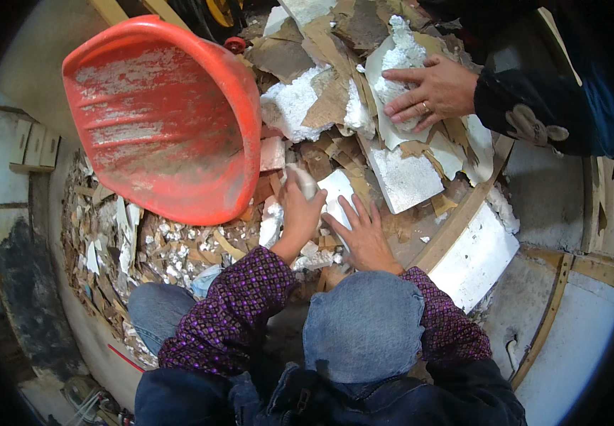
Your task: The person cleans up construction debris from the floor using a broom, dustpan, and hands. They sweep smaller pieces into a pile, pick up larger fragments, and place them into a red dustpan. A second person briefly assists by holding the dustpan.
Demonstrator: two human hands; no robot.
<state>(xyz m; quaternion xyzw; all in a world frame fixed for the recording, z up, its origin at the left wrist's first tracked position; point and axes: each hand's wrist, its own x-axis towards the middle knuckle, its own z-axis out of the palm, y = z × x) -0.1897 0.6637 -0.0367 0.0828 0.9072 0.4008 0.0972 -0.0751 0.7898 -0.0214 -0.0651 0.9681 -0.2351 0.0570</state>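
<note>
Among foam and torn cardboard, my left hand (pixel 299 215) holds a rounded whitish piece (pixel 303 182), partly hidden and blurred; its material is unclear. Close beside it, my right hand (pixel 363 231) has its fingers spread at the edge of a white flat piece (pixel 339 194); whether it grips the piece is unclear. Beyond my right hand a white foam slab (pixel 405 175) lies tilted. Up and left of my left hand is a pinkish-white foam block (pixel 272 154), near the rim of a large red plastic scoop-shaped container (pixel 163 122).
At the upper right, a co-worker's hand (pixel 429 95) rests on foam. A wooden beam (pixel 461 213) runs diagonally on the right, with a white board (pixel 474 258) outside it. Loose scraps (pixel 173 250) cover the left side near my knee (pixel 160 311).
</note>
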